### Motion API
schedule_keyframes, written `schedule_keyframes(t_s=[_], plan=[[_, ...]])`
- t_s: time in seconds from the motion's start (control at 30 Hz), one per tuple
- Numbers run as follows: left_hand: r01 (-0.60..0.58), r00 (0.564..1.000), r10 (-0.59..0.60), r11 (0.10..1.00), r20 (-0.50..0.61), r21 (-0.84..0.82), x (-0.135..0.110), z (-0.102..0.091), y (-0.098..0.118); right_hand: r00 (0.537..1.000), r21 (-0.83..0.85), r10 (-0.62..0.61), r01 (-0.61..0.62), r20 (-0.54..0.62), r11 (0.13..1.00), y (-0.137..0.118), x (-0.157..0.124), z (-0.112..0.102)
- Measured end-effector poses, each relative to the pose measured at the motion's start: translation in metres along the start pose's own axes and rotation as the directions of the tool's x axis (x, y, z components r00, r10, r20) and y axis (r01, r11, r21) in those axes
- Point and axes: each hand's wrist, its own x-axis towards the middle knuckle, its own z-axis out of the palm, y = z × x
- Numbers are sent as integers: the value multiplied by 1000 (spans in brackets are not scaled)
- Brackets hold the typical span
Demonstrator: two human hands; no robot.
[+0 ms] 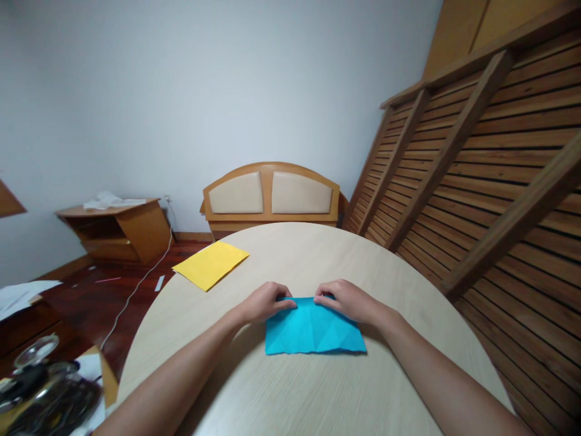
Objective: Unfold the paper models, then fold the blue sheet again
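Note:
A sheet of blue paper (313,332), marked with diagonal and upright creases, is just in front of me at the round table (290,393). My left hand (269,301) pinches its far edge near the left corner, thumb on the near side. At the right part of that same edge, my right hand (341,299) grips the paper between thumb and fingers. The fingertips of both hands are partly hidden behind the sheet. The paper's near edge is slightly wavy.
Yellow paper (211,265) lies at the table's left far edge. Beyond stands a wooden headboard (267,194). A slatted wooden frame (454,163) leans at the right. To the left are a small cabinet (118,230), a white cable (136,287) and cluttered items (54,393).

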Motion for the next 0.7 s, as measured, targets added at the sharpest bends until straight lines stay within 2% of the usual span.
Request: schedule_keyframes(t_s=[0.3, 0.47, 0.53, 0.6, 0.63, 0.7], plan=[[87, 996, -79, 953, 39, -291, -4, -24, -35, 992, 102, 91, -82, -90, 991, 26, -2, -8], [77, 993, -105, 935, -62, -347, -4, -28, -37, 945, 267, 188, -114, -269, 957, 33, 2, -3], [45, 986, -101, 928, -134, -369, -3, -29, -35, 927, 443, 232, -83, -293, 893, 32, 6, 3], [14, 967, -112, 920, -228, -392, -1, -30, -33, 926, 635, 271, -45, -263, 771, 30, 12, 9], [3, 954, -123, 916, -273, -401, -1, -30, -32, 924, 697, 290, -35, -251, 716, 29, 15, 12], [-6, 931, -146, 910, -335, -414, 0, -30, -33, 910, 741, 324, -30, -257, 671, 27, 21, 17]])
